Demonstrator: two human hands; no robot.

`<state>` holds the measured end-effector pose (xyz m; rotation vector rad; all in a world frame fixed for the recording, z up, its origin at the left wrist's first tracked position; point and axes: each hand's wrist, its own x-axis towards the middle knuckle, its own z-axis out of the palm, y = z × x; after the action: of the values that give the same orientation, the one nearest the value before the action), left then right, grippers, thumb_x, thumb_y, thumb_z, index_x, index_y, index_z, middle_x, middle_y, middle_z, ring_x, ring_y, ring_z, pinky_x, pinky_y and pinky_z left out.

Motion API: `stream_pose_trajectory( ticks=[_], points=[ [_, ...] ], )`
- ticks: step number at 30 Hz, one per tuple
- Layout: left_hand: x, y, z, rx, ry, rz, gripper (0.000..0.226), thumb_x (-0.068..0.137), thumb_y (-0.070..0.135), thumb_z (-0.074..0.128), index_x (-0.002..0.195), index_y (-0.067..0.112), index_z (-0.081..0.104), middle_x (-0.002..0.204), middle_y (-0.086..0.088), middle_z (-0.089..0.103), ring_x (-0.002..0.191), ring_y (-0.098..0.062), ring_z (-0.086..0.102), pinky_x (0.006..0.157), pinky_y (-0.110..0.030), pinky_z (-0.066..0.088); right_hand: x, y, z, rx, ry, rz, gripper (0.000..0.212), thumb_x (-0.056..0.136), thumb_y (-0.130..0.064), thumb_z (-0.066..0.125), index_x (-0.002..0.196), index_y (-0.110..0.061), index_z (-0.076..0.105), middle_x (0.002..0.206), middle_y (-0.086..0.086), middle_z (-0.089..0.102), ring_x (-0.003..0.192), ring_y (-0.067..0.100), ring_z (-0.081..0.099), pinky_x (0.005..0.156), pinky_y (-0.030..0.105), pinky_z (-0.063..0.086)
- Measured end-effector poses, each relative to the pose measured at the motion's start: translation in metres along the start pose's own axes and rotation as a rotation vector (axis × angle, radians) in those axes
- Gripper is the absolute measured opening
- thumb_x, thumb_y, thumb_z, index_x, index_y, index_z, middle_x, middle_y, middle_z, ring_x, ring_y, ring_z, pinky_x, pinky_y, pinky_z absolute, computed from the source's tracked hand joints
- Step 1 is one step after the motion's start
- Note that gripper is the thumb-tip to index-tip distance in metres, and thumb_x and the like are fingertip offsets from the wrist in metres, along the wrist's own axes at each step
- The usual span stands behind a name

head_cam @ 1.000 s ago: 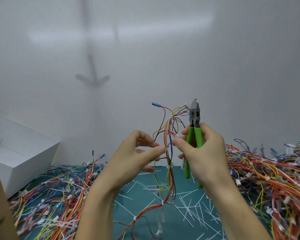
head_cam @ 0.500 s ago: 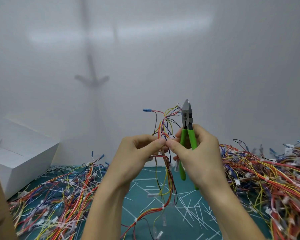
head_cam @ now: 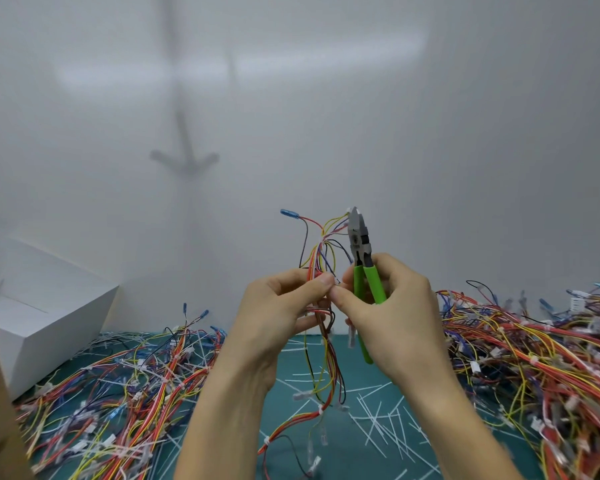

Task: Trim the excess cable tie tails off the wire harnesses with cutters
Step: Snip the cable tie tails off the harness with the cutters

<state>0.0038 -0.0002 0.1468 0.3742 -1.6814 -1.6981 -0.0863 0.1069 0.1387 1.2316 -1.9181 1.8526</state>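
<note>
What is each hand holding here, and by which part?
The right hand holds the cutters by the green handles, head upward. The left hand pinches the wire harness partway along, just below its fanned ends.

A multicoloured wire harness (head_cam: 316, 258) hangs upright just beside green-handled cutters (head_cam: 360, 244), whose grey nose points up.

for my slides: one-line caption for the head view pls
The left hand and right hand pinch a wire harness in mid-air; the right also holds green-handled cutters, tips up.
</note>
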Motion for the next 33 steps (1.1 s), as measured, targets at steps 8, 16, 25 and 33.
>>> stream_pose_trajectory(
  ticks=[8, 16, 25, 33],
  points=[
    [0.001, 0.001, -0.005, 0.018, 0.060, 0.057, 0.013, 0.095, 0.016, 0.062, 0.093, 0.008, 0.072, 0.083, 0.000, 0.077, 0.077, -0.008, 0.073, 0.065, -0.015, 0.055, 0.007, -0.004, -0.016, -0.026, -0.186, 0.068, 0.044, 0.075, -0.066, 0.062, 0.084, -0.023, 0.065, 0.077, 0.003, 0.070, 0.076, 0.027, 0.066, 0.075, 0.050, 0.057],
    [0.000, 0.001, -0.007, 0.014, 0.083, 0.074, 0.016, 0.098, 0.016, 0.056, 0.103, 0.006, 0.068, 0.097, 0.000, 0.078, 0.093, -0.014, 0.074, 0.078, -0.023, 0.060, 0.007, -0.008, -0.033, -0.344, -0.446, 0.088, 0.076, 0.063, -0.085, 0.027, 0.080, -0.023, 0.067, 0.077, 0.002, 0.069, 0.074, 0.019, 0.063, 0.074, 0.043, 0.054],
    [-0.002, 0.002, -0.005, 0.069, 0.059, 0.128, 0.011, 0.097, 0.015, 0.058, 0.093, 0.011, 0.068, 0.087, -0.002, 0.078, 0.079, -0.009, 0.073, 0.074, -0.019, 0.058, 0.009, -0.002, -0.032, -0.315, -0.469, 0.123, 0.053, 0.086, -0.071, 0.044, 0.073, -0.025, 0.067, 0.068, -0.008, 0.070, 0.066, 0.014, 0.065, 0.073, 0.043, 0.058],
    [-0.002, 0.002, -0.006, 0.086, 0.040, 0.137, 0.010, 0.096, 0.016, 0.059, 0.094, 0.012, 0.067, 0.089, 0.000, 0.078, 0.082, -0.010, 0.074, 0.074, -0.018, 0.058, 0.009, -0.001, -0.033, -0.330, -0.483, 0.128, 0.053, 0.084, -0.072, 0.043, 0.075, -0.026, 0.068, 0.069, -0.007, 0.071, 0.068, 0.012, 0.065, 0.075, 0.044, 0.058]
  ],
)
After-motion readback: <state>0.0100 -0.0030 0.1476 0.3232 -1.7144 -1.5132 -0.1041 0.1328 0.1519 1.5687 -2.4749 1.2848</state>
